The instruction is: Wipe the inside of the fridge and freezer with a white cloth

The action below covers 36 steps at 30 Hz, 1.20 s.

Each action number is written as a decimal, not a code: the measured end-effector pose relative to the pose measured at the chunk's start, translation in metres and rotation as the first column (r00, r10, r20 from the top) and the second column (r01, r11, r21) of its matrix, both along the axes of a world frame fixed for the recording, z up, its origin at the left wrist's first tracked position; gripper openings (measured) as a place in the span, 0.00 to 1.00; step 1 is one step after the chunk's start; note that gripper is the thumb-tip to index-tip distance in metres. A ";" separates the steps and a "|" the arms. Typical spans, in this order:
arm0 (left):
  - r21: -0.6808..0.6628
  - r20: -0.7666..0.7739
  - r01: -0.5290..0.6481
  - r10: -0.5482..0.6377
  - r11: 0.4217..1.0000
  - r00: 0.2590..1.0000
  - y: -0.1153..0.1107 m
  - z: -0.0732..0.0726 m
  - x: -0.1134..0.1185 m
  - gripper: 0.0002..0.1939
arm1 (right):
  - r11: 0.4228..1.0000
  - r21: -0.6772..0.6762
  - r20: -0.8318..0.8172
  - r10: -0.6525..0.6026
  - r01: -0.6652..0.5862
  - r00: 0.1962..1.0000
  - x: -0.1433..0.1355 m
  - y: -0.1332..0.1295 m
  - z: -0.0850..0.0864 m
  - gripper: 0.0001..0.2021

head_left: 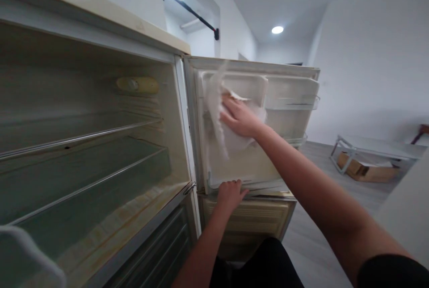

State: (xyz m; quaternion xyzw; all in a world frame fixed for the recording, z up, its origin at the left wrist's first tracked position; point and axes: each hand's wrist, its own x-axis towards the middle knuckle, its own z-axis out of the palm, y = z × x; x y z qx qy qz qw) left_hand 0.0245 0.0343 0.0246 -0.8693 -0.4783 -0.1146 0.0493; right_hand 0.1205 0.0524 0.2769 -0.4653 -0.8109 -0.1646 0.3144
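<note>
My right hand (pixel 241 116) presses a thin white cloth (pixel 214 109) against the upper inner panel of the open refrigerator door (pixel 291 127). The cloth is smeared by motion and one side of it hangs loose to the left of my fingers. Lower down, my left hand (pixel 230 193) has its fingers hooked over the rim of the bottom door shelf (pixel 264 185). The palm side of that hand is hidden.
To the left stands the refrigerator compartment with glass shelves (pixel 80 138) and stained lower edges. Below is a second open door (pixel 251 216). A low table (pixel 378 145) with a cardboard box (pixel 368 169) under it stands at the right.
</note>
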 end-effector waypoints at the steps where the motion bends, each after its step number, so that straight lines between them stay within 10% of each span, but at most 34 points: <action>1: -0.002 0.002 -0.003 0.003 1.000 1.000 0.001 -0.001 0.000 0.22 | 0.997 -0.072 0.113 -0.006 0.014 0.994 -0.015 0.007 0.006 0.34; 7: -0.005 0.012 -0.017 0.017 1.000 1.000 0.006 -0.001 0.001 0.21 | 0.963 -0.260 0.359 0.025 0.074 0.933 -0.054 0.026 0.019 0.41; 14: 0.107 0.053 0.005 -0.011 0.994 0.999 0.003 -0.005 0.000 0.17 | 0.894 -0.448 0.300 0.150 0.000 0.942 -0.003 0.016 0.026 0.33; 20: 0.110 0.067 0.006 -0.014 0.994 0.998 0.001 -0.009 -0.003 0.16 | 0.910 -0.336 0.360 -0.114 0.243 0.926 0.029 0.005 0.021 0.42; 27: 0.125 0.085 0.027 -0.038 0.992 0.996 -0.002 -0.011 -0.008 0.16 | 0.926 -0.289 0.352 -0.133 0.242 0.927 0.022 -0.004 0.017 0.40; 33: 0.120 0.097 0.015 -0.027 0.993 0.995 0.000 -0.011 -0.003 0.16 | 0.963 -0.195 -0.016 -0.193 0.186 0.981 0.036 0.019 0.005 0.40; 36: 0.127 0.106 0.000 -0.013 0.992 0.994 0.003 -0.013 0.003 0.16 | 0.996 0.077 -0.372 -0.021 0.053 0.928 0.053 0.046 0.004 0.44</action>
